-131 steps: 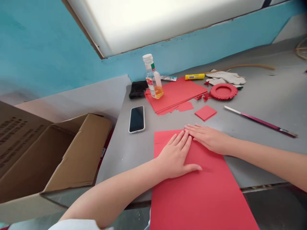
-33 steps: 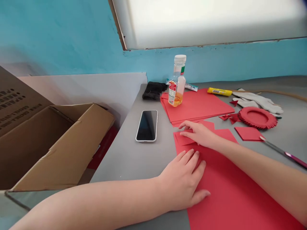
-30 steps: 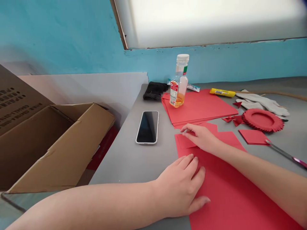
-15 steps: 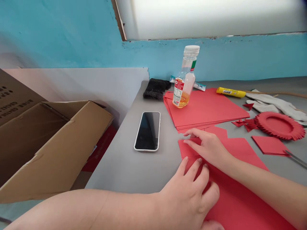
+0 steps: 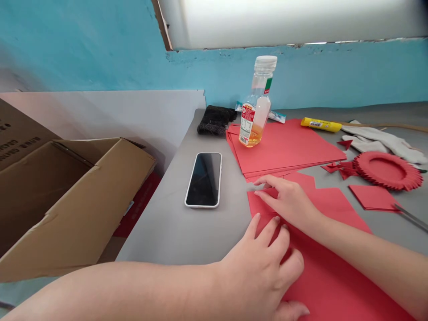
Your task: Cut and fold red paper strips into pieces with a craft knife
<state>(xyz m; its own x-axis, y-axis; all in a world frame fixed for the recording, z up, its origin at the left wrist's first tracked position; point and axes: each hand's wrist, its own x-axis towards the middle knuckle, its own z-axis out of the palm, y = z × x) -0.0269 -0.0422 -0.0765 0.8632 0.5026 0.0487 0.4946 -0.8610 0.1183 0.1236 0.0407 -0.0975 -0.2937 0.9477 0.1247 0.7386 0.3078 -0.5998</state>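
Observation:
A large red paper sheet (image 5: 321, 267) lies on the grey table in front of me, with a crease or fold under my hands. My left hand (image 5: 264, 267) rests on its left part, fingers spread and thumb out to the side. Just beyond it, my right hand (image 5: 290, 200) is on the paper near its far left corner, thumb and index finger apart, other fingers curled out of sight. Behind the hands is a stack of red paper (image 5: 287, 151), with a capped bottle (image 5: 256, 107) of amber liquid standing on it.
A phone (image 5: 203, 180) lies left of the paper. An open cardboard box (image 5: 80, 200) stands beyond the table's left edge. At the right are a round pleated red piece (image 5: 388, 170), small red squares (image 5: 372, 197), scissors (image 5: 411, 216), gloves (image 5: 384, 140) and a yellow tube (image 5: 321, 125). Black cloth (image 5: 216, 119) lies behind.
The whole view has shifted slightly, so things appear a little higher and further left. Both hands keep nearly the same place on the paper; the left thumb extends more to the right.

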